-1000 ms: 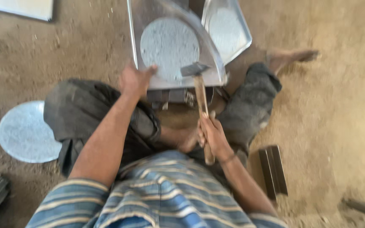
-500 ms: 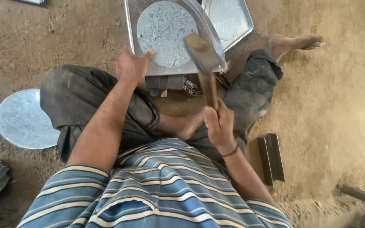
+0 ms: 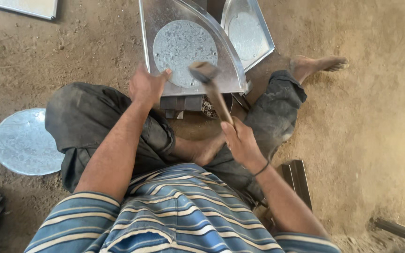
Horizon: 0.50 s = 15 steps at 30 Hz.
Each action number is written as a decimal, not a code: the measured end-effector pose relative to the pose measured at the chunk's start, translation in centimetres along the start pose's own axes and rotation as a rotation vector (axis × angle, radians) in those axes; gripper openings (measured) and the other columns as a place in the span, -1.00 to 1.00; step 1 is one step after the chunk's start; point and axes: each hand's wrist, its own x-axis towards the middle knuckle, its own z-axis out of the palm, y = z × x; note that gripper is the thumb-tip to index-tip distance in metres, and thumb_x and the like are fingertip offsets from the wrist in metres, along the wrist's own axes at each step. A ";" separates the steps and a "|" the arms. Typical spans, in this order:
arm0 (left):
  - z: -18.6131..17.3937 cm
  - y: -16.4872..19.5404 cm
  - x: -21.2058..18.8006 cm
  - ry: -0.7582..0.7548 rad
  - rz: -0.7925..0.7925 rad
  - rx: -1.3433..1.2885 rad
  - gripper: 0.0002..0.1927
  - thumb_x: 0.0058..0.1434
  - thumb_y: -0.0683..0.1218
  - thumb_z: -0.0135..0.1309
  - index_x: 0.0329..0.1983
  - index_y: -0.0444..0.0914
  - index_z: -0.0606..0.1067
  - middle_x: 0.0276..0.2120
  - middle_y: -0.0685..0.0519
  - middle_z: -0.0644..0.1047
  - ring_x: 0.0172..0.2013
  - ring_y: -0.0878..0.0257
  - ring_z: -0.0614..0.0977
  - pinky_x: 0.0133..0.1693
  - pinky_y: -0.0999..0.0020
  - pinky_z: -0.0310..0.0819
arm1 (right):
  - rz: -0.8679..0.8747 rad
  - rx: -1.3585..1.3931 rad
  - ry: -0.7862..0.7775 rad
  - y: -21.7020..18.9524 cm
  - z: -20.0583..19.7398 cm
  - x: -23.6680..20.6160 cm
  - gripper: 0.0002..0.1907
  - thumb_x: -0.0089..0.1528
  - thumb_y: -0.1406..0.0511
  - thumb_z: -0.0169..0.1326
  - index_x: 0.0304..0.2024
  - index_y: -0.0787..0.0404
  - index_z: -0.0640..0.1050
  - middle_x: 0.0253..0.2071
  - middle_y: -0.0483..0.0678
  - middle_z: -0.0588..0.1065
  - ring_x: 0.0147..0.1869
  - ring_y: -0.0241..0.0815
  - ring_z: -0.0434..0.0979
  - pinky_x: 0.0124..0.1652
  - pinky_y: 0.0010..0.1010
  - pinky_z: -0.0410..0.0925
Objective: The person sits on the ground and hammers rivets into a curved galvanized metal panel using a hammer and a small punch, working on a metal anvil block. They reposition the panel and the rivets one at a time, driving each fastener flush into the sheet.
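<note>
Bare dirt floor (image 3: 380, 122), with the person sitting cross-legged on it. The left hand (image 3: 147, 86) pinches the near edge of a quarter-round metal tray (image 3: 226, 56), which lies just ahead of the knees with a dimpled round disc (image 3: 181, 44) in it. The right hand (image 3: 240, 140) is closed round the wooden handle of a hammer (image 3: 212, 86); its long axis runs from that grip up and leftward, the head over the disc's near-right edge. Half a second ago the head sat further right and higher. Another round disc (image 3: 24, 140) lies on the floor, left.
</note>
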 end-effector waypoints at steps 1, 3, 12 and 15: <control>0.0 0.0 0.0 -0.004 0.024 -0.011 -0.29 0.06 0.24 0.37 0.19 -0.14 0.44 0.05 -0.09 0.57 0.12 -0.08 0.55 0.12 0.00 0.37 | 0.166 0.028 -0.066 0.0 -0.2 0.2 -0.58 0.41 0.01 -0.06 -0.28 0.22 0.37 -0.57 -0.19 0.32 -0.62 -0.40 0.22 -0.63 -0.50 0.15; 0.0 0.0 0.0 -0.008 0.082 -0.034 -0.31 0.07 0.24 0.34 0.21 -0.11 0.45 0.04 -0.08 0.59 0.12 -0.08 0.56 0.12 -0.01 0.38 | 0.189 0.195 -0.039 0.1 -0.5 0.5 -0.61 0.39 0.03 -0.06 -0.29 0.20 0.38 -0.57 -0.19 0.31 -0.63 -0.40 0.24 -0.63 -0.51 0.19; 0.1 -0.1 -0.1 -0.022 0.047 0.017 -0.31 0.08 0.26 0.33 0.19 -0.13 0.46 0.02 -0.08 0.62 0.09 -0.07 0.59 0.11 0.01 0.41 | 0.048 0.329 0.074 5.3 3.0 0.7 -0.65 0.40 0.07 -0.02 -0.29 0.21 0.40 -0.55 -0.18 0.32 -0.60 -0.41 0.25 -0.62 -0.54 0.20; -0.1 0.1 -0.1 -0.015 0.053 0.031 -0.31 0.09 0.26 0.32 0.21 -0.12 0.45 0.03 -0.08 0.59 0.08 -0.07 0.57 0.08 0.00 0.40 | 0.115 0.425 0.038 7.5 3.7 0.7 -0.64 0.39 0.05 -0.06 -0.32 0.17 0.40 -0.58 -0.20 0.32 -0.64 -0.42 0.26 -0.64 -0.56 0.20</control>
